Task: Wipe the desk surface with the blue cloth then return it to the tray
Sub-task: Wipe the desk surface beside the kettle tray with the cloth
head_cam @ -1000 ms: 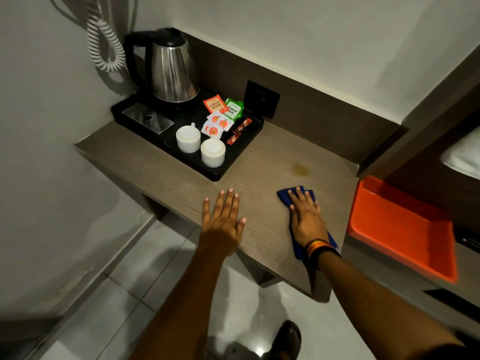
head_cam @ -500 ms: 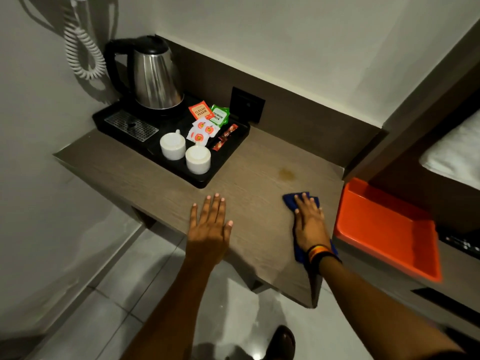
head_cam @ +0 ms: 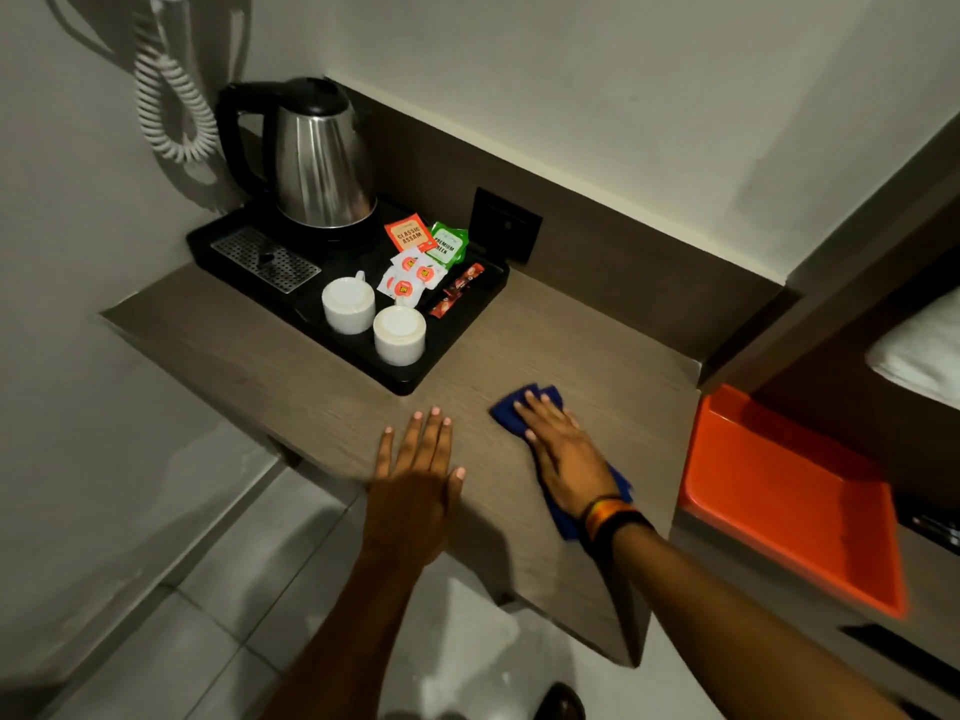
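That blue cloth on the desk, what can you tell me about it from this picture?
The blue cloth is a dark blue, soft-looking rag lying flat on the brown wood-grain desk. The right hand presses on it palm down with fingers spread, covering its middle. One end shows past the fingertips; the other shows by the wrist, near the desk's front edge. It lies apart from the black tray and the orange tray. The left hand is not on it.
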A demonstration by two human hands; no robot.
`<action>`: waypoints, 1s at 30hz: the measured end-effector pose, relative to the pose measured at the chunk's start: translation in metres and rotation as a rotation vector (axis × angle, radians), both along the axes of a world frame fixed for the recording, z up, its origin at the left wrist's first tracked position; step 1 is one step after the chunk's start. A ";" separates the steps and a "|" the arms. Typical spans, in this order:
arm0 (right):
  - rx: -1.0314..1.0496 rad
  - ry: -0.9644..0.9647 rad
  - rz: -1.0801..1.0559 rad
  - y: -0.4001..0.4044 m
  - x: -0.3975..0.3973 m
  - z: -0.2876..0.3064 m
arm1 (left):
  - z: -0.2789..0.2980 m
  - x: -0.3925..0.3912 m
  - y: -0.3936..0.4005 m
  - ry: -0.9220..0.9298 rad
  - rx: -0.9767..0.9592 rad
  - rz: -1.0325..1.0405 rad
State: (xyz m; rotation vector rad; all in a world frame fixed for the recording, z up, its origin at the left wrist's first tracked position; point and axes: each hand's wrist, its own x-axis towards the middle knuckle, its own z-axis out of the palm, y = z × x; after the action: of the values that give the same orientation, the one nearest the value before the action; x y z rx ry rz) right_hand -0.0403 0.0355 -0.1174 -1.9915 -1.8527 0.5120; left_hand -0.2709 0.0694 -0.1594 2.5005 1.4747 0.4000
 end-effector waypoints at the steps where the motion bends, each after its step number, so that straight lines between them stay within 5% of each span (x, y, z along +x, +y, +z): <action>1: 0.009 -0.011 0.000 -0.016 0.010 -0.004 | 0.000 -0.001 0.000 -0.003 -0.010 0.001; 6: 0.026 -0.088 -0.296 0.034 0.065 -0.010 | 0.001 0.001 0.000 -0.009 -0.038 0.000; 9: 0.030 -0.146 -0.266 0.062 0.035 -0.007 | -0.001 0.002 -0.002 -0.015 -0.024 0.003; 13: 0.012 -0.132 0.023 -0.017 -0.019 -0.002 | 0.005 0.001 -0.005 0.006 -0.015 0.003; 17: 0.011 -0.083 -0.117 -0.103 0.020 -0.004 | 0.007 -0.002 -0.005 -0.027 -0.019 -0.004; 23: -0.014 -0.131 -0.369 0.014 0.076 -0.014 | -0.004 0.000 -0.004 -0.042 0.024 0.003; 26: 0.048 -0.149 -0.263 0.034 0.014 -0.015 | -0.002 0.000 -0.004 -0.041 0.050 -0.006; 30: 0.043 -0.122 -0.008 -0.050 -0.053 0.000 | 0.007 -0.001 -0.004 -0.020 0.075 0.004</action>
State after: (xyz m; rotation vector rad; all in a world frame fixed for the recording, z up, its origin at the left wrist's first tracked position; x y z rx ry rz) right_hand -0.0936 -0.0141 -0.1174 -2.0423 -1.9089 0.3529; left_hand -0.2718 0.0652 -0.1528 2.5435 1.4845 0.4882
